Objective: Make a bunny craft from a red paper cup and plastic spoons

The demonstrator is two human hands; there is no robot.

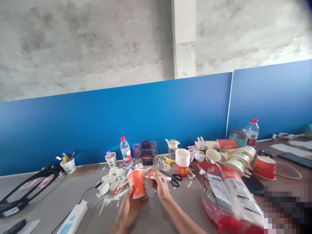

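My left hand [130, 206] is wrapped round a red paper cup [136, 183] with gold print, held upright above the grey table [60, 198]. My right hand [159, 187] pinches a white marker pen [159, 177], its tip pointing left against the cup's side. Both hands are low in the middle of the head view. White paper strips and cut-out discs [110, 183] lie just left of the cup. Black-handled scissors [174, 179] rest right behind my right hand.
A stack of red cups [182, 161] stands behind the scissors. A red plastic bag of cups [229, 195] lies at right, with loose cups [237, 156] beyond. A water bottle [126, 151], a power strip [73, 219] and a blue partition [146, 113] surround the spot.
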